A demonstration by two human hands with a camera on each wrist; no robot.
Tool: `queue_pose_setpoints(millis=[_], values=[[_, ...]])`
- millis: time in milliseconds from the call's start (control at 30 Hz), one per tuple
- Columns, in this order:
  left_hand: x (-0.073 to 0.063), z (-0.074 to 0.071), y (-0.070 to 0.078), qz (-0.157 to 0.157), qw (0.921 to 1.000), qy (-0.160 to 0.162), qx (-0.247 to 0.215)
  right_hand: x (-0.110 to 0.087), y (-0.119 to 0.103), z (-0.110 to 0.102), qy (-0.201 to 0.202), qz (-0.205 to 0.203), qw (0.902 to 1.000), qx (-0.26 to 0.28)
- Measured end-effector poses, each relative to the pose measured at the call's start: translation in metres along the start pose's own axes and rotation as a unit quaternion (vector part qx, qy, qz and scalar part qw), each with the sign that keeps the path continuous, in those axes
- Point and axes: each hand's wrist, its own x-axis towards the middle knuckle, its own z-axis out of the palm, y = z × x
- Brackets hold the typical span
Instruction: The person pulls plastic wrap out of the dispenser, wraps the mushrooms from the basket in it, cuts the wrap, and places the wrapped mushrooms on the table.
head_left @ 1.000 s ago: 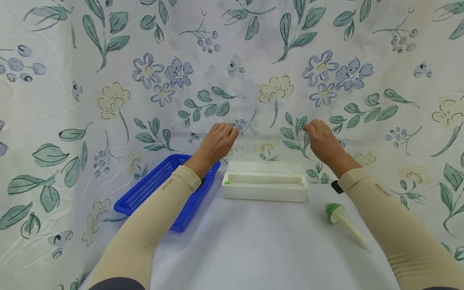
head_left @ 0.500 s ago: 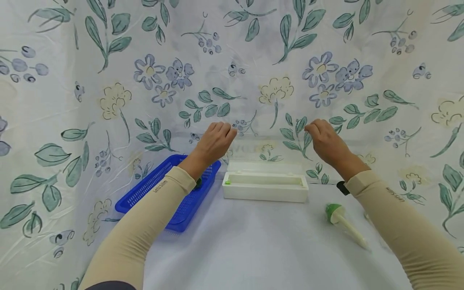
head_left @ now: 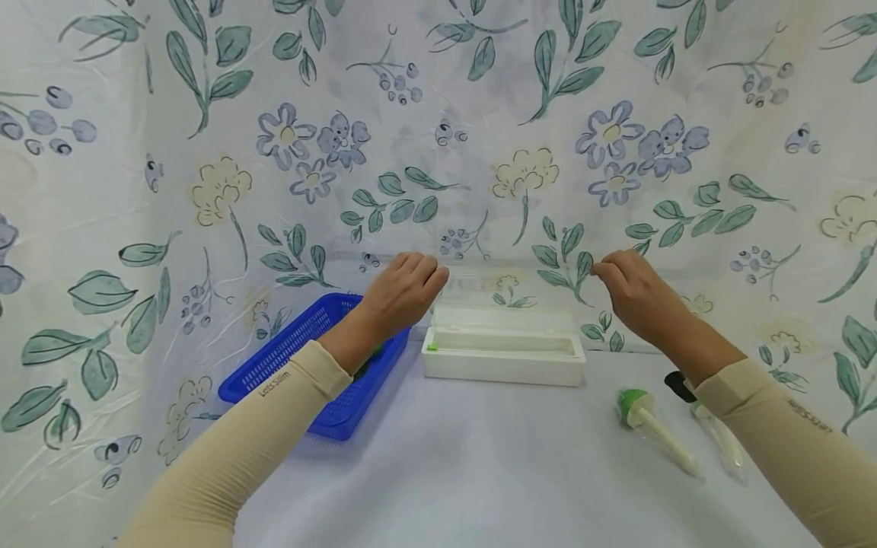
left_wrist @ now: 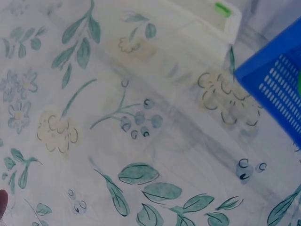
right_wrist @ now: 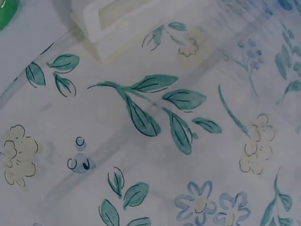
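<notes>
Left hand (head_left: pixel 403 291), right hand (head_left: pixel 636 288): fingers curled, pinching transparent plastic film (head_left: pixel 517 283) near a long white plastic box (head_left: pixel 503 370).

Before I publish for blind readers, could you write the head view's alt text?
Left hand and right hand raised near a white box, apparently holding barely visible clear film; blue basket at left, green-topped utensil at right.

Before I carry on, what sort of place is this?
Likely a tabletop work corner: a leaf-print sheet hangs behind a white table bearing a blue basket and a white box.
</notes>
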Motion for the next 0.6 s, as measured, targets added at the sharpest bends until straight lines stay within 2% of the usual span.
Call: queue_pose_setpoints(millis=[133,233,500,600], values=[[-0.008,-0.010,0.017,0.016,0.9997,0.006,-0.018,-0.011,-0.012,-0.010,-0.011,-0.010,0.9999,-0.008],[-0.016,-0.018,0.031,0.027,0.9989,0.007,-0.038,-0.019,-0.022,-0.015,0.000,-0.024,0.9997,-0.008],[-0.041,-0.036,0.066,0.021,0.9942,-0.027,-0.101,-0.038,-0.055,-0.025,0.037,-0.055,0.9978,0.006],[-0.052,-0.040,0.080,0.032,0.9925,-0.038,-0.112,-0.047,-0.069,-0.028,0.040,-0.061,0.9972,0.011]])
